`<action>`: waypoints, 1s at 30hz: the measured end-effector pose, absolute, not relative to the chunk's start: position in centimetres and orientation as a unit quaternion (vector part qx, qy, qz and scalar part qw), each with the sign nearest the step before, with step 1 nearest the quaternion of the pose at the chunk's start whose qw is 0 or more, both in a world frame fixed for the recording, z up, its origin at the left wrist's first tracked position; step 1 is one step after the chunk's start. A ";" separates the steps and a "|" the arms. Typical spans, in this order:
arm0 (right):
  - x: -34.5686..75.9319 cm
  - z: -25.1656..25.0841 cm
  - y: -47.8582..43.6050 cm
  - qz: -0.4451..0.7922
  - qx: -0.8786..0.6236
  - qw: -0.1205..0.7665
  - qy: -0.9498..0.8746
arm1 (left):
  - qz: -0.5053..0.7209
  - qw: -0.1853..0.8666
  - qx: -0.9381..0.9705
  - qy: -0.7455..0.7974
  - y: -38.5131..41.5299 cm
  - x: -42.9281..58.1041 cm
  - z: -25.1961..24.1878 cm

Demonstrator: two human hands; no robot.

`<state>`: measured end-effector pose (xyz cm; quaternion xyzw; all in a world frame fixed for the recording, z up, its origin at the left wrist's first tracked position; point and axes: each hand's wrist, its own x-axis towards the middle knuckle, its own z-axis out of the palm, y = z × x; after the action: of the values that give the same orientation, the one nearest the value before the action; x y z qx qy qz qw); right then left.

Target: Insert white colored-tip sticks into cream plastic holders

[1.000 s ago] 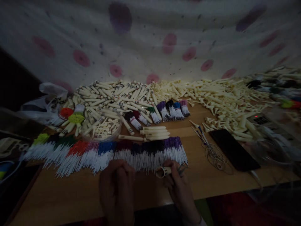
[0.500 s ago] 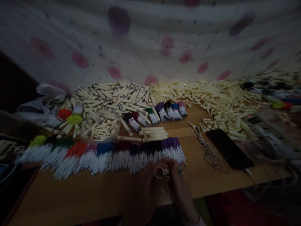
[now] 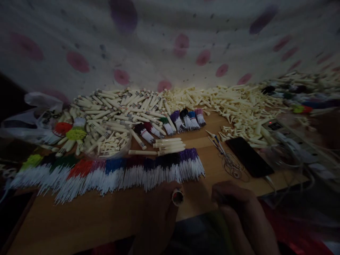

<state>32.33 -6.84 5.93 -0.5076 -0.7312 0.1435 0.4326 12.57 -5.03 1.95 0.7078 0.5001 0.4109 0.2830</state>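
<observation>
My left hand (image 3: 162, 209) is closed around a cream pen barrel (image 3: 177, 197), its round open end facing me. Apart from it, to the right, my right hand (image 3: 236, 202) hovers over the table's front edge with fingers curled together; whatever they hold is too dark to make out. Just beyond my left hand lies a long row of thin white pen refills (image 3: 162, 173) with coloured ends, grouped by colour from yellow to purple. Behind the row, several cream barrels with dark slots (image 3: 170, 146) lie side by side.
Heaped barrels (image 3: 117, 106) and loose cream parts (image 3: 239, 106) cover the back. A clear bowl (image 3: 129, 143) holds small cream pieces. Bundled refills (image 3: 177, 122) lie mid-table. On the right are a black phone (image 3: 249, 157), tangled cord (image 3: 232, 166) and a power strip (image 3: 292, 138).
My right hand has moved away from the barrel, rightward to the table's front edge. My left hand still grips the barrel. The whole view has shifted slightly.
</observation>
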 end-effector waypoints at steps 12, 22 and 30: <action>32.9 10.9 -5.6 -0.019 -0.360 0.270 -0.893 | 0.381 0.187 0.786 0.449 -6.1 11.5 1.9; 32.5 12.1 -5.5 -0.043 -0.335 0.240 -0.910 | 0.362 0.250 0.781 0.443 -6.7 11.8 3.5; 32.5 12.2 -5.8 -0.030 -0.334 0.226 -0.915 | 0.347 0.258 0.780 0.452 -6.7 12.0 3.4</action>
<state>32.53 -5.82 12.17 -0.3343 -0.9146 -0.0302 0.2255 12.03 -6.72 3.41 0.7804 0.4515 0.3473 0.2579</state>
